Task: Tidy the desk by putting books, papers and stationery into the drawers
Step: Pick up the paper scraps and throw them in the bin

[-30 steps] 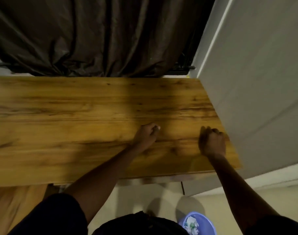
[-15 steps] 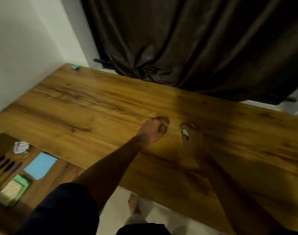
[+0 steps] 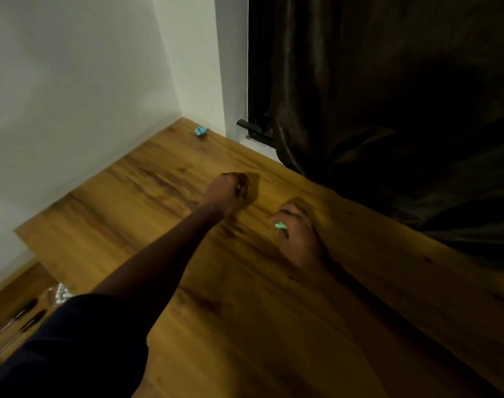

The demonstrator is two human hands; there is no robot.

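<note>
Desk (image 3: 245, 311) | right hand (image 3: 298, 237) fingers clamped on green item (image 3: 280, 225) | left hand (image 3: 229, 191) fingers curled tight, contents unclear

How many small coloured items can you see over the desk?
2: a blue item in the far corner of the desk by the wall, and a green item held in the right hand. The closed left hand may hide another.

The left hand (image 3: 229, 189) was over the middle of the counter (image 3: 273, 326) — the right hand (image 3: 298, 234) sat just to its right and nearer, with a small piece (image 3: 280, 225) in it. A small lump (image 3: 200, 130) lay in the far left corner by the wall (image 3: 73, 110). The curtain (image 3: 388, 110) hung behind.
</note>
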